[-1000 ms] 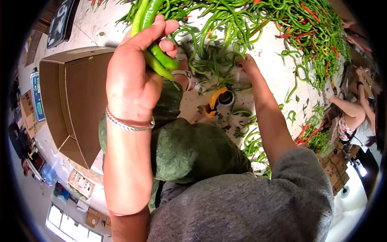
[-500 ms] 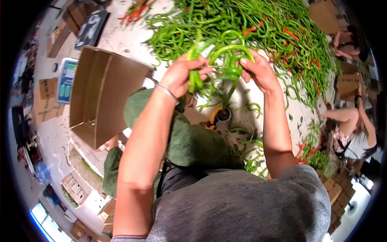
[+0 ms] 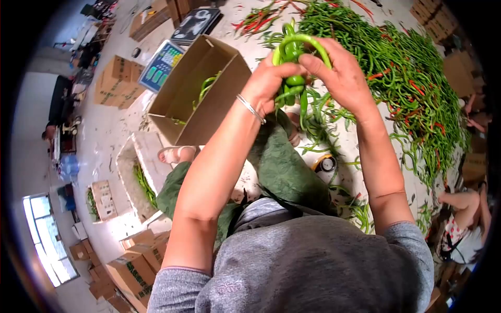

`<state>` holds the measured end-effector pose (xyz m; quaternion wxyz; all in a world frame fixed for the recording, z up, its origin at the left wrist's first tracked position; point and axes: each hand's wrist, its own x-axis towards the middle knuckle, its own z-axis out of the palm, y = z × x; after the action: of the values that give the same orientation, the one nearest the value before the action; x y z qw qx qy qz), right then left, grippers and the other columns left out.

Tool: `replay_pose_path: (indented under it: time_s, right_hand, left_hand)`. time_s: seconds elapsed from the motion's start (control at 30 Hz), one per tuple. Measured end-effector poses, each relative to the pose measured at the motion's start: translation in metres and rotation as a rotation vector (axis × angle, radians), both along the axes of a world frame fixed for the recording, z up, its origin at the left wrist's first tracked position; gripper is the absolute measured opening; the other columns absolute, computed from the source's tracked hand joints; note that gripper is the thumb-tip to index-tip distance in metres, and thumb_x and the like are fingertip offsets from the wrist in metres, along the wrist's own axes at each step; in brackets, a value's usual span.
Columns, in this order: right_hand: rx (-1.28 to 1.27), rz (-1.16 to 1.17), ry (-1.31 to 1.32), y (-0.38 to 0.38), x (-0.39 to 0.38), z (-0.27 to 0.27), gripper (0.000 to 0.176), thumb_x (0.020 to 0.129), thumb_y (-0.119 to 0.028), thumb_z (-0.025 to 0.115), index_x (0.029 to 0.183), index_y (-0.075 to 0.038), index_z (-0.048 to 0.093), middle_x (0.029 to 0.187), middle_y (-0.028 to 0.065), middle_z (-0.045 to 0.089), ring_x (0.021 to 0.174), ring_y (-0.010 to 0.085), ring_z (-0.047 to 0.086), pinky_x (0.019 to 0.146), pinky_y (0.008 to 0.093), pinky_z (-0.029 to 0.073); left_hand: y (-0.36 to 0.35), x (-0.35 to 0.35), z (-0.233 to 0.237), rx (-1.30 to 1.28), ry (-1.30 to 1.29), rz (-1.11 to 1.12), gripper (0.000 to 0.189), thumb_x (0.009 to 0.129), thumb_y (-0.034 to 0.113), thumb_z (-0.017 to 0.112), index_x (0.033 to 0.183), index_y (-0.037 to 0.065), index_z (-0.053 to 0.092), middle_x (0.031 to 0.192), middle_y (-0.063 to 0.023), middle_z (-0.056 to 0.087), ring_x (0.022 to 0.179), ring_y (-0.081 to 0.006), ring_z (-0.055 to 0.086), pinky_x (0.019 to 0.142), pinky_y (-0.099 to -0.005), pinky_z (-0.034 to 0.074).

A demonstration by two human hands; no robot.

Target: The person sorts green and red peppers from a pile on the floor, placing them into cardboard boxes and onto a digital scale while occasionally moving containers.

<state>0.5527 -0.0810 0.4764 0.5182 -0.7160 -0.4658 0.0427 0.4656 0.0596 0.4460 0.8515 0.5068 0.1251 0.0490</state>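
Note:
Long curled green chili peppers (image 3: 293, 52) are bunched between my two hands, above the floor and in front of my knees. My left hand (image 3: 272, 78), with a silver bracelet at the wrist, closes on the bunch from the left. On the other side my right hand (image 3: 338, 70) grips the same peppers, its thumb pressed near the left fingertips. Behind and to the right spreads a big pile of green chili peppers (image 3: 360, 47), with a few red ones mixed in. An open cardboard box (image 3: 222, 96) stands to the left, with a few green peppers inside.
A digital scale (image 3: 163, 65) with a keypad sits beyond the box. A white foam box (image 3: 133, 167) holding green peppers is at lower left. A roll of tape (image 3: 326, 164) lies by my leg among loose peppers. Another person (image 3: 462, 214) sits at far right.
My hands were apart, each with green peppers; now they have come together around one bunch. The view has swung left, so the box and pile appear further right.

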Motion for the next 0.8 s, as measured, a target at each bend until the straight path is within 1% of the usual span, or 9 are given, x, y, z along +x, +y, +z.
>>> replay_pose_path:
  time_s: [0.07,0.13,0.2,0.27,0.4,0.6,0.7,0.77,0.8]
  right_hand:
    - [0.149,-0.007,0.007,0.016,0.004,-0.003,0.049,0.083,-0.039,0.06,0.114,-0.002,0.054,0.103,0.013,0.058,0.091,0.0228,0.058,0.082,0.0319,0.045]
    - [0.248,0.044,0.251,0.011,0.005,0.006,0.048,0.084,-0.034,0.061,0.118,-0.001,0.052,0.107,0.0101,0.059,0.096,0.017,0.057,0.085,0.0284,0.044]
    - [0.281,0.07,0.393,-0.008,0.017,-0.005,0.043,0.085,-0.028,0.061,0.118,-0.001,0.052,0.107,0.0075,0.06,0.097,0.0127,0.055,0.086,0.026,0.043]
    - [0.123,0.008,0.447,-0.034,0.033,-0.035,0.039,0.085,-0.028,0.06,0.114,-0.001,0.056,0.099,0.0054,0.062,0.091,0.0111,0.056,0.082,0.0245,0.044]
    - [-0.212,-0.201,0.495,-0.102,0.058,-0.141,0.034,0.083,-0.027,0.061,0.103,0.0,0.06,0.085,0.0042,0.062,0.076,0.0099,0.055,0.07,0.0246,0.044]
    - [-0.564,-0.429,0.83,-0.179,0.064,-0.306,0.026,0.084,-0.031,0.06,0.095,-0.007,0.062,0.077,-0.0017,0.059,0.067,0.0081,0.052,0.058,0.0232,0.041]
    - [-0.692,-0.586,0.736,-0.191,0.042,-0.382,0.021,0.079,-0.023,0.062,0.079,-0.002,0.064,0.074,0.0065,0.065,0.066,0.0191,0.059,0.064,0.0311,0.047]
    - [-0.878,-0.451,0.564,-0.185,0.023,-0.403,0.015,0.08,-0.019,0.058,0.085,-0.007,0.066,0.09,0.0083,0.066,0.078,0.0229,0.061,0.07,0.0327,0.048]
    - [-1.151,-0.19,0.166,-0.181,0.011,-0.429,0.018,0.08,-0.017,0.055,0.092,-0.007,0.064,0.1,0.0071,0.062,0.086,0.0228,0.059,0.074,0.0332,0.048]
  left_hand:
    - [0.025,-0.009,0.028,0.042,-0.021,-0.005,0.032,0.079,0.007,0.059,0.11,0.004,0.051,0.087,-0.011,0.064,0.069,-0.0166,0.063,0.058,-0.0242,0.052]
    - [0.047,-0.022,0.06,0.208,-0.002,0.271,0.026,0.077,0.01,0.063,0.101,0.001,0.057,0.079,-0.0101,0.064,0.065,-0.0148,0.062,0.051,-0.0218,0.049]
    - [0.093,-0.041,0.074,0.382,0.098,0.378,0.022,0.076,0.01,0.065,0.094,0.0,0.06,0.081,-0.0077,0.064,0.069,-0.0126,0.06,0.058,-0.0261,0.049]
    - [0.142,-0.059,0.072,0.783,0.006,0.582,0.03,0.075,0.01,0.065,0.102,0.0,0.059,0.087,-0.0071,0.065,0.072,-0.0143,0.06,0.064,-0.023,0.047]
    - [0.231,-0.077,0.039,1.073,0.201,0.653,0.028,0.075,0.009,0.067,0.1,0.002,0.059,0.084,-0.0049,0.063,0.071,-0.0133,0.059,0.062,-0.0254,0.047]
    - [0.22,-0.057,-0.026,1.084,1.083,0.117,0.048,0.074,0.031,0.073,0.11,0.003,0.058,0.077,0.0015,0.057,0.06,-0.0055,0.045,0.052,-0.0187,0.033]
    - [0.199,-0.028,-0.045,0.938,0.686,0.253,0.044,0.078,0.028,0.069,0.113,0.003,0.058,0.078,0.0033,0.058,0.06,-0.0051,0.047,0.053,-0.0194,0.034]
    - [0.148,0.005,-0.033,0.945,0.396,0.321,0.037,0.083,0.022,0.063,0.114,0.002,0.057,0.089,0.001,0.064,0.078,-0.0065,0.057,0.065,-0.0219,0.041]
    - [0.102,0.022,-0.02,0.805,0.298,0.367,0.034,0.085,0.018,0.06,0.115,0.002,0.056,0.097,-0.0028,0.065,0.09,-0.0112,0.06,0.074,-0.0226,0.042]
